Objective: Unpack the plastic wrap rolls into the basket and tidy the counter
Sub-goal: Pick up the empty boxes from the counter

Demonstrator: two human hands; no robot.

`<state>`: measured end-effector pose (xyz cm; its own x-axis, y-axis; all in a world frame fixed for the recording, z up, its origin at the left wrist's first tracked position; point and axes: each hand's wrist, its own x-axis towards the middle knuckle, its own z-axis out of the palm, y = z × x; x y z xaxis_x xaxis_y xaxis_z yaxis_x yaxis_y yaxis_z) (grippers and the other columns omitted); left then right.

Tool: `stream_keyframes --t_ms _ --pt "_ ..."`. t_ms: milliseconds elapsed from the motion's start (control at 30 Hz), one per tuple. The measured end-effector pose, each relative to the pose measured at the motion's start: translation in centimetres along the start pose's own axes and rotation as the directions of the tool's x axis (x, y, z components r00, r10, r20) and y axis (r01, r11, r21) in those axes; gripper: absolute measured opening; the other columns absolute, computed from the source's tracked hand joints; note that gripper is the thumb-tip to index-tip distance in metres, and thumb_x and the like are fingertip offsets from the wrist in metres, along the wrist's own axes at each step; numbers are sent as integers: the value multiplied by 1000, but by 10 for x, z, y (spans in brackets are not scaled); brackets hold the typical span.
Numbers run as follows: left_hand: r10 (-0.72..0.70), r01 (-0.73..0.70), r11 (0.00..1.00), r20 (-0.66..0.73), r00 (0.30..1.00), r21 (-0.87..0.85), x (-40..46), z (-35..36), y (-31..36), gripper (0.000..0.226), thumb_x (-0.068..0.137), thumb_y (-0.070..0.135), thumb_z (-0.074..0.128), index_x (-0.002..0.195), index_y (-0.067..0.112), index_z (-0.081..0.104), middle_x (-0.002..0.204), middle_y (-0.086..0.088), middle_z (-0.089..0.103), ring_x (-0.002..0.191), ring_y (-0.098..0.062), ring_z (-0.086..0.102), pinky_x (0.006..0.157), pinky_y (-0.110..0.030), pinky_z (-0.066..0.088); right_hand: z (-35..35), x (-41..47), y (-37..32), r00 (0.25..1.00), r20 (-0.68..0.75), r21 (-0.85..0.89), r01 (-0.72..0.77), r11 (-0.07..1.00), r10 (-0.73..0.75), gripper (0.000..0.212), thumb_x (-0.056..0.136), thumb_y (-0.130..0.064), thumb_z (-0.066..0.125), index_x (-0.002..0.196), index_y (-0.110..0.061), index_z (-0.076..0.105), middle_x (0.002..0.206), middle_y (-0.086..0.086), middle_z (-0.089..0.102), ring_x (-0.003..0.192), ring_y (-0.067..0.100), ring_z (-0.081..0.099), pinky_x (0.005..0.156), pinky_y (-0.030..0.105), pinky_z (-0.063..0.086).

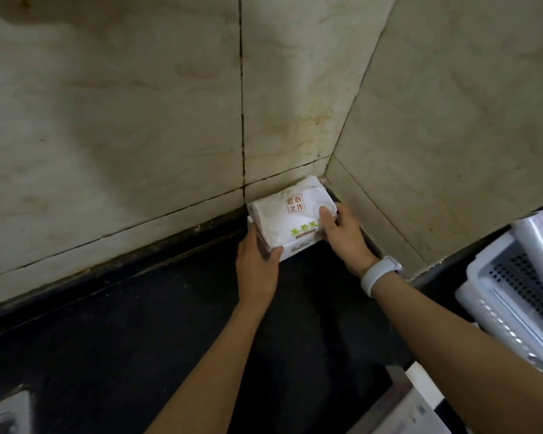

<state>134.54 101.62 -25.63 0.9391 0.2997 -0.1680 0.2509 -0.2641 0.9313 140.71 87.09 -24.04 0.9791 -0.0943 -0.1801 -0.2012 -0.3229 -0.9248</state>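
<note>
A white soft pack (290,219) with red and green printed characters sits in the far corner of the black counter (157,324), against the tiled walls. My left hand (256,270) grips its near left end. My right hand (342,234) holds its right side, thumb on top; a white watch band is on that wrist. A white perforated basket (495,296) stands at the right edge, with clear plastic wrap rolls (542,242) lying in it.
Beige marble tile walls (138,136) meet in a corner just behind the pack. A metal sink edge (1,415) shows at the bottom left. A pale appliance or board edge (411,411) lies at the bottom right.
</note>
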Motion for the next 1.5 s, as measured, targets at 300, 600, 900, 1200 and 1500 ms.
stream_keyframes --t_ms 300,600,900,1200,1500 --pt "8 -11 997 42 999 71 -1 -2 3 71 81 16 66 142 17 29 143 -10 40 130 -21 39 105 -28 32 -3 4 -15 998 50 -93 -31 995 35 42 92 -35 42 125 -10 47 124 14 59 113 29 55 100 45 44" --pt "26 -152 959 461 887 239 -143 5 -1 42 89 30 55 129 18 47 134 -1 47 111 -1 41 91 -9 27 -93 -163 30 929 -318 -292 93 952 -189 24 89 -13 48 112 -16 57 104 1 55 86 -4 49 72 -4 35" --pt "73 -511 682 646 759 523 -248 23 -22 94 70 58 64 142 27 12 145 -3 31 128 -25 36 101 -44 35 -141 -331 120 796 -523 -537 -585 607 304 85 77 -42 64 141 -17 14 149 14 23 133 36 26 106 56 25" --pt "142 -419 854 637 757 308 -303 19 3 67 76 31 63 134 26 30 132 -3 46 115 -24 48 89 -43 46 -153 -428 119 657 -718 -219 -526 822 229 16 86 -15 53 98 -5 54 102 20 61 90 39 58 73 42 46" --pt "167 -472 881 912 374 32 -555 55 -4 67 78 21 61 138 24 31 138 1 41 122 -22 44 92 -32 37 -177 -742 161 219 -938 184 -342 922 268 16 84 -8 55 97 -18 59 90 -1 64 79 15 59 70 21 42"
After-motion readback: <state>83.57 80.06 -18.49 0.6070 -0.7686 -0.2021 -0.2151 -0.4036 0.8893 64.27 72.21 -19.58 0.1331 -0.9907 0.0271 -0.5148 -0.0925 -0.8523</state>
